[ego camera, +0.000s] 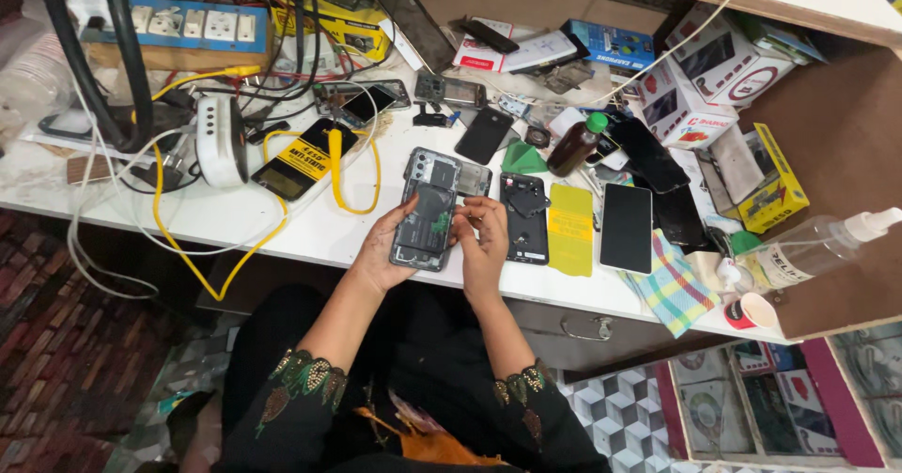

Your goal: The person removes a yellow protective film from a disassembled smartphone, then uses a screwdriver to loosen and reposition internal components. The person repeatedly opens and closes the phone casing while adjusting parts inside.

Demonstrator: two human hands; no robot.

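We cradle the opened phone (425,221) in our left hand (381,248), fingers wrapped along its edge, above the table's (310,233) six o'clock rim; right hand (482,238) pinches its three o'clock side (light, stiff, fragile inside, best gripped by the frame).

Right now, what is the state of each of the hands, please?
Left hand: closed around the opened phone, holding it.
Right hand: fingers bent, touching the phone's right edge.
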